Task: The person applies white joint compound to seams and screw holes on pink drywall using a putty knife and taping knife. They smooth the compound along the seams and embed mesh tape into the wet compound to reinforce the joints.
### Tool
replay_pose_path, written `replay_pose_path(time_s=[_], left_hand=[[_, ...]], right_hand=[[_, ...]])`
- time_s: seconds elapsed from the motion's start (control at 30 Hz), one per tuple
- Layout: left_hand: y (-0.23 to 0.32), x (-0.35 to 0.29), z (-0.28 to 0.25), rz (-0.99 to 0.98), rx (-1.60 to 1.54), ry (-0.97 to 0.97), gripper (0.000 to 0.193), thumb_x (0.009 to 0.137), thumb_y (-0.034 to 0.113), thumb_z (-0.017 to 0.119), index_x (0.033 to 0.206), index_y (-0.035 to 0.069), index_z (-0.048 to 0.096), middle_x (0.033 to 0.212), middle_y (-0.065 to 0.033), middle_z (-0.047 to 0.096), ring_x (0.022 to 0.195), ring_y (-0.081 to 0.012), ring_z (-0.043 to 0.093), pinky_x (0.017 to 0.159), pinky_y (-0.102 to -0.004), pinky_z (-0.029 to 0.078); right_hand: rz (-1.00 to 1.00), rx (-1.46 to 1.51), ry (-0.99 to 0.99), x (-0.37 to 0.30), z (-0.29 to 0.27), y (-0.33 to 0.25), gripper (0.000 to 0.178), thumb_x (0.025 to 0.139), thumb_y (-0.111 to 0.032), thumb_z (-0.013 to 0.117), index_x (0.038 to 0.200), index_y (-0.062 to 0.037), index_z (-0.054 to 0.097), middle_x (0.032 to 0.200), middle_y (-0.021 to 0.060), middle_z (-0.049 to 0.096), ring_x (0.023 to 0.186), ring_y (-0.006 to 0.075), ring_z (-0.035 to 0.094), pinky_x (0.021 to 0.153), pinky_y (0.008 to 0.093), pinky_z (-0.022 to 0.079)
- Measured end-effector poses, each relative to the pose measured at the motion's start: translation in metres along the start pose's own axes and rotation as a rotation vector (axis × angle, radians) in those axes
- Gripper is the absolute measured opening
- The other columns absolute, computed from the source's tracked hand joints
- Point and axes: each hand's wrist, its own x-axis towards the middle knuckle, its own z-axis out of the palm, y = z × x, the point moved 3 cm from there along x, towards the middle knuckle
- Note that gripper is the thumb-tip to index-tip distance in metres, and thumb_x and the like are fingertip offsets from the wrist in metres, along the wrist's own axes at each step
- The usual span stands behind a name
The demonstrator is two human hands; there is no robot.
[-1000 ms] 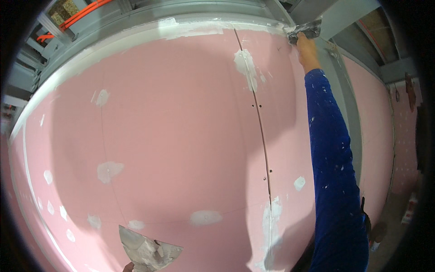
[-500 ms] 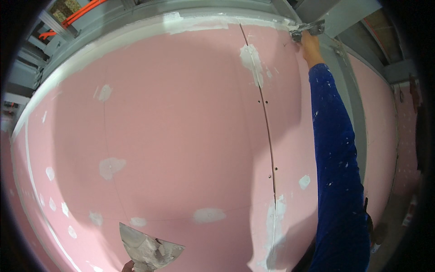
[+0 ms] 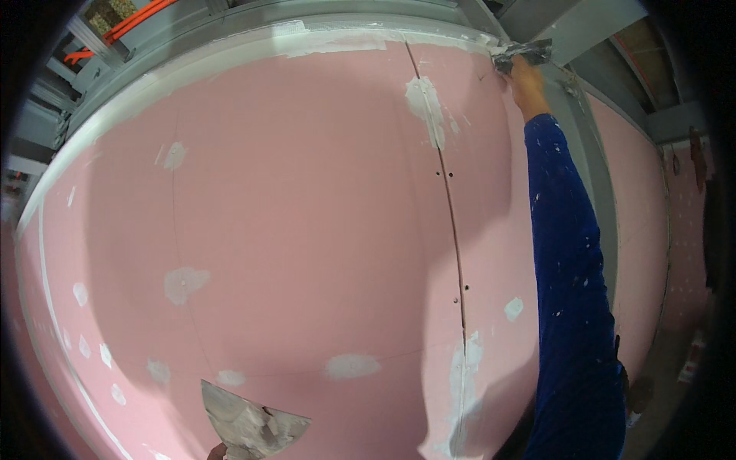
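Note:
High at the upper right, my right hand (image 3: 527, 86) is closed around a putty knife (image 3: 538, 52). Its blade, dark and smeared with compound, is at the top corner of the pink drywall (image 3: 307, 192), where the panel meets the grey metal frame. My right arm, in a blue paint-spotted sleeve, stretches up along the panel's right side. At the lower edge, a little of my left hand (image 3: 218, 452) shows, its fingers closed on a wide taping knife (image 3: 249, 420). Grey-white compound coats that triangular blade; its handle is mostly out of view.
An open seam (image 3: 452, 222) with screw holes beside it runs down the drywall, partly filled at top and bottom. White compound patches (image 3: 353, 366) dot the panel, and a white band follows its upper edge. Grey beams (image 3: 598, 27) and orange conduits (image 3: 142, 19) are overhead.
The right hand has shifted very slightly down and right at the corner, the knife still in it. The left hand and its taping knife look almost unmoved.

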Motion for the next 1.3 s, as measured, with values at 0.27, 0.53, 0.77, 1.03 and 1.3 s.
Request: replay_pose_path(time_s=[0.27,0.53,0.77,1.03,1.3], left_hand=[[-0.002,-0.002,0.000,0.020,-0.029,0.004,0.043,0.100,0.019,0.063,0.138,0.005,0.052,0.076,0.0045,0.054,0.058,-0.0046,0.048,0.048,-0.0210,0.036],[-0.002,-0.002,0.001,-0.007,-0.024,0.022,0.046,0.100,0.022,0.064,0.140,0.005,0.050,0.076,0.0045,0.054,0.058,-0.0043,0.047,0.048,-0.0205,0.035],[-0.003,-0.003,-0.001,0.004,0.050,0.024,0.044,0.101,0.025,0.062,0.139,0.004,0.051,0.072,0.0049,0.052,0.056,-0.0045,0.046,0.047,-0.0208,0.034],[-0.008,-0.004,-0.003,0.039,-0.010,0.030,0.046,0.100,0.026,0.063,0.139,0.004,0.052,0.071,0.0037,0.054,0.054,-0.0051,0.046,0.046,-0.0220,0.035],[-0.009,-0.005,-0.007,-0.030,0.084,0.073,0.049,0.101,0.026,0.062,0.142,0.002,0.049,0.070,0.0019,0.056,0.053,-0.0068,0.049,0.045,-0.0236,0.037]], right_hand=[[-0.051,-0.417,-0.003,0.008,-0.003,-0.012,0.040,0.093,-0.012,0.058,0.127,0.0089,0.053,0.120,0.0175,0.062,0.099,0.0264,0.066,0.090,0.0434,0.057],[0.027,-0.119,0.010,-0.001,0.009,-0.002,0.042,0.094,-0.013,0.056,0.130,0.0084,0.054,0.121,0.0187,0.062,0.104,0.0269,0.066,0.092,0.0421,0.055],[-0.036,-0.448,0.170,0.016,-0.004,0.000,0.042,0.091,-0.020,0.061,0.115,0.0147,0.062,0.104,0.0194,0.070,0.091,0.0289,0.068,0.077,0.0421,0.054],[0.048,0.028,0.001,0.013,0.005,0.002,0.038,0.094,-0.014,0.057,0.123,0.0100,0.055,0.121,0.0208,0.062,0.105,0.0324,0.067,0.090,0.0434,0.058],[-0.070,-0.175,0.102,0.019,-0.005,0.003,0.043,0.093,-0.018,0.061,0.120,0.0152,0.059,0.114,0.0204,0.068,0.093,0.0273,0.068,0.079,0.0383,0.054]])
